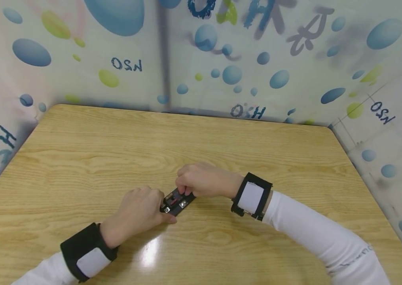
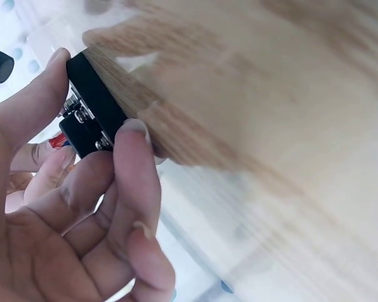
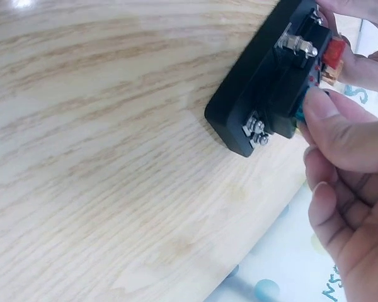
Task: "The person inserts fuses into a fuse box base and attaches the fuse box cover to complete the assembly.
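Across the lower frame, one wooden bench point(image 1: 80, 158). Just below centre, one left hand point(image 1: 137, 211) gripping by the edges, one right hand point(image 1: 202, 180) pinching thumb to finger. Between both, one black block point(image 1: 177, 205), bearing at least three metal studs point(image 3: 296, 44), one red piece point(image 3: 334, 52) and, within that pinch, one small teal piece point(image 3: 300, 114). Probably seating or drawing out the teal piece; next, steady the block, push or pull squarely.

Head camera looks forward and down across a wood-grain table point(image 1: 115, 146) toward bubble-print sheeting point(image 1: 186, 59) | left-wrist camera, tilted, looks in close, palm side, on the left hand point(image 2: 66, 201) | right-wrist camera, also near and tilted, faces a black screw-terminal block point(image 3: 252, 88) | all three share the block
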`<action>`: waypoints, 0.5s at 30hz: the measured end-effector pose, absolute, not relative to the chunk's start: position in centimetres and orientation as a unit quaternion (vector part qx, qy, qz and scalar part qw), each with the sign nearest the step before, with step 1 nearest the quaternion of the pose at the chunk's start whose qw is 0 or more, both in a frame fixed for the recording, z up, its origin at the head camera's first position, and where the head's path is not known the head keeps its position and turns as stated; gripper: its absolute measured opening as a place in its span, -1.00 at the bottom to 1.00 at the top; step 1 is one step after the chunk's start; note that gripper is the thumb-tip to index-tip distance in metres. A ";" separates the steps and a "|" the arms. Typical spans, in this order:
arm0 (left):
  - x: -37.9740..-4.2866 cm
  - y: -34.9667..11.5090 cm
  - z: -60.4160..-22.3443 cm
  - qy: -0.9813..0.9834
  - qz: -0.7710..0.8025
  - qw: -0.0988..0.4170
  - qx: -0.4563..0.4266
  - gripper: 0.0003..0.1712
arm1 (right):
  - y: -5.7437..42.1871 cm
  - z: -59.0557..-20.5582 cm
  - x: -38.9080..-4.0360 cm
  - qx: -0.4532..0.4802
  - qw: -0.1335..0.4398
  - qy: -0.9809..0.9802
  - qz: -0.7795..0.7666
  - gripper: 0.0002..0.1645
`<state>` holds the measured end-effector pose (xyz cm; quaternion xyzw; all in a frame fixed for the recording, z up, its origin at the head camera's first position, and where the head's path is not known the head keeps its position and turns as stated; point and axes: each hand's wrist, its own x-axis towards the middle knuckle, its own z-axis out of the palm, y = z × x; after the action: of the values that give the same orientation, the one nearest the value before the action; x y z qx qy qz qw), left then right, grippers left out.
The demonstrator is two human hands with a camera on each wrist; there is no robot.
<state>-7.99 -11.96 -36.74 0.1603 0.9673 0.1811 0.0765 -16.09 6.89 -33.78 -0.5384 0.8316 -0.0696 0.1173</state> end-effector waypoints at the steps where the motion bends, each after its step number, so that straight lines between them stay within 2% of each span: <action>1: -8.0 -11.9 -36.7 0.967 0.181 0.077 0.160 -0.46 | 6.9 -33.8 -16.1 -0.540 0.116 0.831 -0.069 -0.76; 15: -7.8 -11.8 -36.7 0.970 0.169 0.061 0.164 -0.45 | 6.5 -33.9 -15.8 -0.529 0.123 0.839 -0.046 -0.72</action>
<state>-7.82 -11.84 -36.72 0.1640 0.9699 0.1692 0.0613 -15.79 6.46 -33.88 -0.5286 0.8387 -0.0462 0.1226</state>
